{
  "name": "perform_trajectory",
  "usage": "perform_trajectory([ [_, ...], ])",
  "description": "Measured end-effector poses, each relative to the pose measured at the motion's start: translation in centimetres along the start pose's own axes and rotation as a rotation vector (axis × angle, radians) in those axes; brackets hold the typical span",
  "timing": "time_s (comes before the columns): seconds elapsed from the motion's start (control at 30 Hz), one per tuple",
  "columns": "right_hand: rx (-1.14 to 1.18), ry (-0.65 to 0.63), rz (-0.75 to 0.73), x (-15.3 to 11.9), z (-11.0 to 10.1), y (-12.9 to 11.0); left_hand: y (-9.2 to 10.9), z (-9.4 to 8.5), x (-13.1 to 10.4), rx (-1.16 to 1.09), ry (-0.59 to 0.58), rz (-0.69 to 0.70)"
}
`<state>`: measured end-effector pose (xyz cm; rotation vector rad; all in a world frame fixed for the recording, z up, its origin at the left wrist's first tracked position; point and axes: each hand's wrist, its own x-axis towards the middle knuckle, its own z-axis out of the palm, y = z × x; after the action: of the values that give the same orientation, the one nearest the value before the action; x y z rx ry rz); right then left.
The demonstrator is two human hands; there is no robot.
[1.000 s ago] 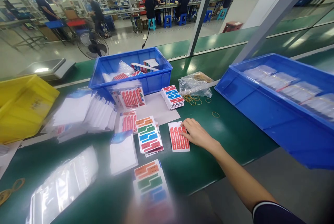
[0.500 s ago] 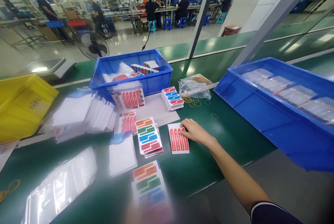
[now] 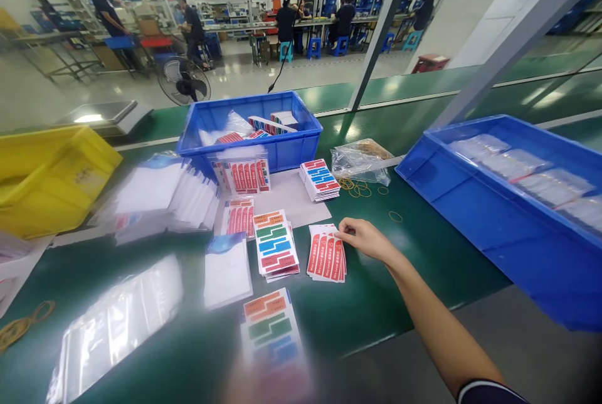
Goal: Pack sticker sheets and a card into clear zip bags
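Note:
My right hand (image 3: pixel 360 236) pinches the upper right corner of a red-labelled sheet (image 3: pixel 327 256) on a slightly fanned stack. At the bottom edge, my left hand (image 3: pixel 244 382) is a blur beside a sheet with orange, green and blue shapes (image 3: pixel 273 329); its fingers cannot be made out. Between them and further back lies a pile of similar multicoloured sheets (image 3: pixel 276 244). White cards with a blue top edge (image 3: pixel 228 275) lie to its left. A stack of red and blue sheets (image 3: pixel 320 179) sits beyond my right hand.
A blue bin (image 3: pixel 254 153) holds packs at the back, with bagged sheets before it. Another blue bin (image 3: pixel 493 222) stands right, a yellow bin (image 3: pixel 56 184) left. Clear bags (image 3: pixel 117 322), white booklets (image 3: pixel 150 191) and rubber bands (image 3: pixel 357 187) lie on the green table (image 3: pixel 376 303).
The view has shifted, moving the scene slightly right. The red-labelled stack has fanned out, and my right hand now pinches its top corner instead of resting over its edge.

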<state>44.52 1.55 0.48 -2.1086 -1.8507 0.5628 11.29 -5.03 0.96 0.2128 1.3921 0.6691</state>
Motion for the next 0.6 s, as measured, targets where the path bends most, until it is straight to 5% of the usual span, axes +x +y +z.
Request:
perform_trajectory([
  [0.6, -0.023, -0.059, 0.014, 0.2, 0.2, -1.1, -0.2, -0.3, 0.2, -0.004, -0.016, 0.005],
])
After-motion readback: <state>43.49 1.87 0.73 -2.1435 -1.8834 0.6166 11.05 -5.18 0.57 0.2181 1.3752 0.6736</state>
